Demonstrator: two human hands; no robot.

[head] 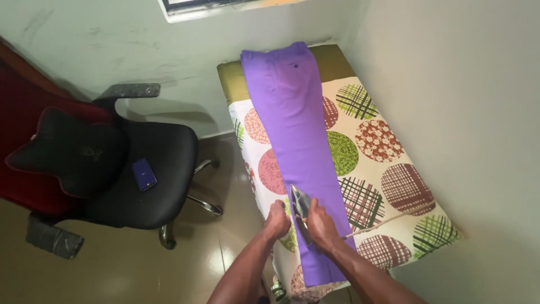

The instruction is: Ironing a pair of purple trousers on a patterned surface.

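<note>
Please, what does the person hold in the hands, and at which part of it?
The right hand holds an iron by its handle, on the purple trousers. The left hand rests at the trousers' edge beside the iron; whether it grips the cloth cannot be told.

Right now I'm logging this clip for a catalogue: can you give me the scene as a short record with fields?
Setting: small room, pale walls, glossy tiled floor
Work surface: table covered by a cloth with patterned circles
Garment: purple trousers laid lengthwise, waistband at the far end
Right hand: on the iron, which rests on the trousers
Left hand: at the trousers' edge beside the iron
Cord: runs off to the right across the cloth
Nearby: black office chair with a blue phone on its seat
</note>
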